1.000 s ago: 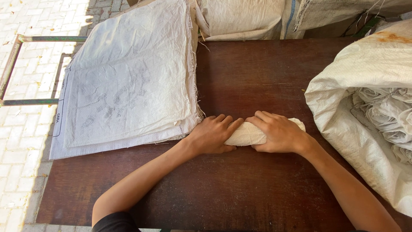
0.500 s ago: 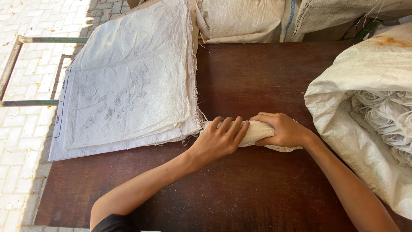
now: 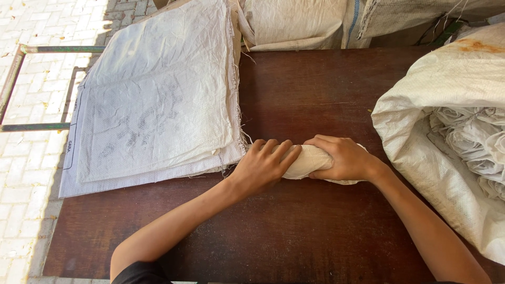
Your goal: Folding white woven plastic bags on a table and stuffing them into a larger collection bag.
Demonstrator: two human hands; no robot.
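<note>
A rolled-up white woven sack point(image 3: 310, 160) lies on the dark brown wooden table point(image 3: 315, 89). My left hand point(image 3: 263, 165) wraps over the roll's left end, fingers curled across it. My right hand point(image 3: 344, 158) grips the roll's right part from above. Both hands hide most of the roll; only its middle and lower right edge show. A stack of flat white woven sacks point(image 3: 158, 105) lies just left of my left hand, its frayed edge almost touching my fingers.
A large open white sack point(image 3: 426, 121) holding several rolled sacks point(image 3: 473, 142) fills the right side of the table. More white sacks point(image 3: 294, 23) pile up behind the table. A metal frame point(image 3: 21, 89) stands over the brick paving at left.
The roll has been turned tighter and shifted slightly left. My left hand has slid further over the roll's left end; my right hand has stayed clamped on it.
</note>
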